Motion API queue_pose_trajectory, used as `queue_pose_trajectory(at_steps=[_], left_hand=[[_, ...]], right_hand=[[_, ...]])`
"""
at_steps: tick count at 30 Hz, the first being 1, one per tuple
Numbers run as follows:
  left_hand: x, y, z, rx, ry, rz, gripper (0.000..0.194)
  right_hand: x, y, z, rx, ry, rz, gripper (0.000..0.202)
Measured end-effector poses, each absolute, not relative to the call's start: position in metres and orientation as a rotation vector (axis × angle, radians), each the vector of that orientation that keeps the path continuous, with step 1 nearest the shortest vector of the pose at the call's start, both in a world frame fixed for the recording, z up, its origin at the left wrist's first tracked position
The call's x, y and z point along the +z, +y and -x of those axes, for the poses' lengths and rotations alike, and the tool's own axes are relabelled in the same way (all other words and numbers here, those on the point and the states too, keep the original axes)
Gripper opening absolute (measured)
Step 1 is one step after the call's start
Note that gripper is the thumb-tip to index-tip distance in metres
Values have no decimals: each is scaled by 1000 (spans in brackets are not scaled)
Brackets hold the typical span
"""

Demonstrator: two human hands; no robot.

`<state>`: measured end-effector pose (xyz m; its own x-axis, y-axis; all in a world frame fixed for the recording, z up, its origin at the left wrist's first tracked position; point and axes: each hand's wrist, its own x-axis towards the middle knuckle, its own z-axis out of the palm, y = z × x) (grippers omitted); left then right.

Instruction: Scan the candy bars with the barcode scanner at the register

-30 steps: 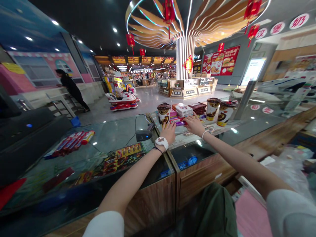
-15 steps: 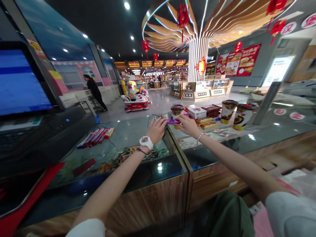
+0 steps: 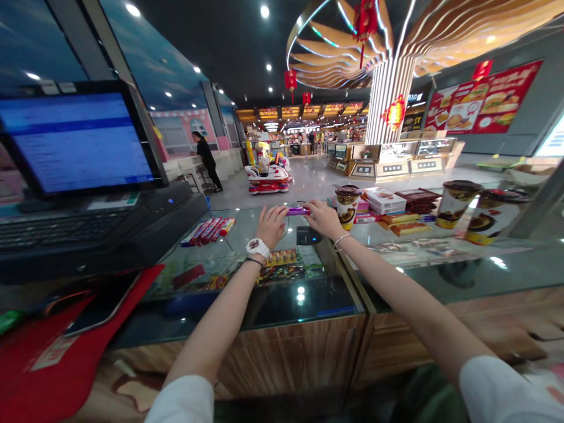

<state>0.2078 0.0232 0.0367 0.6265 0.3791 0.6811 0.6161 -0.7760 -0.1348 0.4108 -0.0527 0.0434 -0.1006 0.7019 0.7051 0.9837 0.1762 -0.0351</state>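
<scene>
One purple-wrapped bar (image 3: 298,211) on my feed, roughly level, spanning both hands: left hand (image 3: 271,225) pinches its left end, right hand (image 3: 324,220) pinches the other. I have it above the glass-topped desk (image 3: 268,311); can't tell if it touches the glass. Dove cup (image 3: 348,207) upright just beside the right hand, white boxes (image 3: 384,201) and yellow-wrapped bars (image 3: 409,228) farther right. Red-wrapped bars (image 3: 209,231) lie left of the left hand, monitor (image 3: 79,141) beyond them at far left.

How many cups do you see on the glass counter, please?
3: first cup near the right hand, second cup right of brown packets, third cup farthest right; more may be hidden.
</scene>
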Motion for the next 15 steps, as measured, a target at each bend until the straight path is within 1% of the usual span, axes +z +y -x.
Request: queue_pose_trajectory(at_steps=[6,10,12,15], left_hand=[[35,22,-202,-890,-836,2451,33],[39,18,-202,-926,-850,2429,28],[41,16,-201,-946,-857,2423,27],[43,13,-201,-970,-865,2419,27]], right_hand=[[28,-48,-408,-602,-1943,1486,28],[23,-47,-409,-571,-1922,1420,29],[21,-47,-409,-559,-1894,1378,32],[18,-49,-409,-554,-1877,1331,44]])
